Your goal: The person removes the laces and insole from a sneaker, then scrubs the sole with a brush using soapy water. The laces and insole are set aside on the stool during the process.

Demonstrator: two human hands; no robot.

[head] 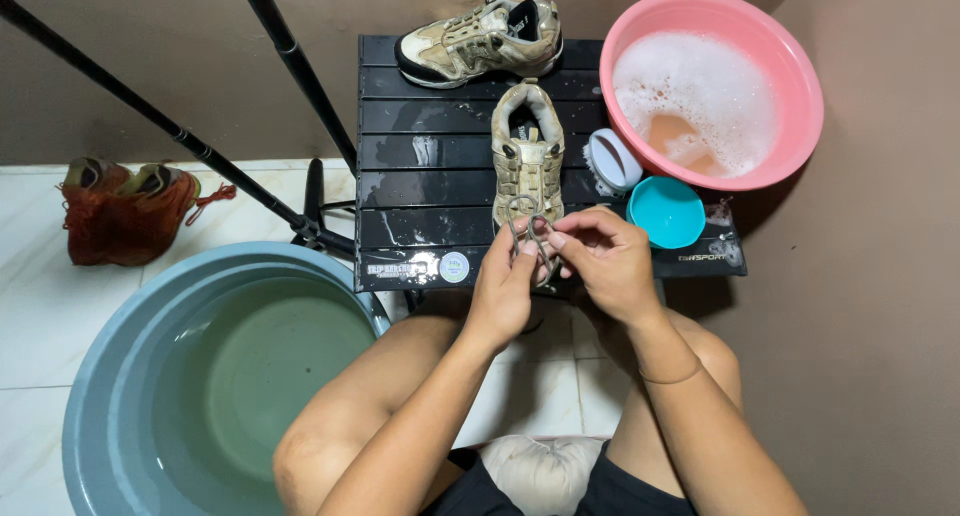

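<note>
Both hands meet at the near edge of the bench, over the toe of a shoe. Left hand is curled nearly closed, its fingertips pinching a loop of the grey shoelace. Right hand is likewise drawn in, thumb and forefinger nipping the same lace from the other side, so that the two hands touch at the fingertips. The lace rises in thin loops between them and runs back to the beige shoe, which lies along the middle of the black slatted bench with its toe toward the person and its heel toward the far edge.

A second beige shoe lies on its side across the far edge of the bench, just beyond the heel of the first. Just right of the first shoe, a white scrubbing brush rests against a pink basin that fills the far right corner and holds suds and cloudy water. Nearer the person, a small turquoise bowl sits at the right side of the bench, close to the right hand. The slats are wet.

Left of the bench, on the white tiled floor, stands a large blue-grey tub of clear water, beside the person's left knee. Farther left, an orange mesh bag lies on the tiles. Two black poles slant across the upper left.
</note>
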